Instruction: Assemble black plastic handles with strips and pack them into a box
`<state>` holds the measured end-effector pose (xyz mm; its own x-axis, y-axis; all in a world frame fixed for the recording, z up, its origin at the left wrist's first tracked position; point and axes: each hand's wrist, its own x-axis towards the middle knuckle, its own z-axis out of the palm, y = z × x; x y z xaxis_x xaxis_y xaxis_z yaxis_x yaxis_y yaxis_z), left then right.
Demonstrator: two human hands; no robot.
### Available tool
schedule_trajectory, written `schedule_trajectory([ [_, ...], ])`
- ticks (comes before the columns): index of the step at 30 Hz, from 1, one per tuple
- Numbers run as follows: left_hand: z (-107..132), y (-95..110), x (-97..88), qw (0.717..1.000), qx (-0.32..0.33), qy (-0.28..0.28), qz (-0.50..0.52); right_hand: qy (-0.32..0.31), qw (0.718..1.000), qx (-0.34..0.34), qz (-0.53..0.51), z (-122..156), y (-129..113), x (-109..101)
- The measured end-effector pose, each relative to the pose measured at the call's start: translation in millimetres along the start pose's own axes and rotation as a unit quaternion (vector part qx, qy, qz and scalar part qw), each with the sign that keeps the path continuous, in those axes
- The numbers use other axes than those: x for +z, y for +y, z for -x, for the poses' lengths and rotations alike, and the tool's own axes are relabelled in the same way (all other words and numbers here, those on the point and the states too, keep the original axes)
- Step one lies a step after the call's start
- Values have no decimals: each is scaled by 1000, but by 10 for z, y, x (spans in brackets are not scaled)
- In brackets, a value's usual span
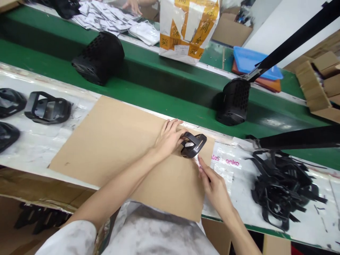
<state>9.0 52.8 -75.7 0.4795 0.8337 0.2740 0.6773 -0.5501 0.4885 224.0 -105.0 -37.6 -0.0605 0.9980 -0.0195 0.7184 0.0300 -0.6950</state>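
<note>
My left hand (168,137) grips a black plastic frame part (193,144) and holds it on a brown cardboard sheet (111,141) on the bench. My right hand (214,187) is closed in a pinch around a thin, pale tool whose tip touches the part's lower edge; the tool is too small to name. A small white patch shows inside the part.
A heap of black plastic trimmings (281,187) lies to the right. Finished black parts (47,108) sit at the left. Two black perforated housings (99,58) (235,101) ride the green conveyor (159,95). Beyond are a taped box (188,28), blue tray (252,62) and another person's hand (132,6).
</note>
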Motion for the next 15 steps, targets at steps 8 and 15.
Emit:
schedule_trajectory([
  [8,-2,-5,-9,1000,-3,-9,6,15,1000,0,-1,22,16,8],
  [15,-18,5,-30,1000,-15,-15,21,-25,998,40,-32,-12,42,-157],
])
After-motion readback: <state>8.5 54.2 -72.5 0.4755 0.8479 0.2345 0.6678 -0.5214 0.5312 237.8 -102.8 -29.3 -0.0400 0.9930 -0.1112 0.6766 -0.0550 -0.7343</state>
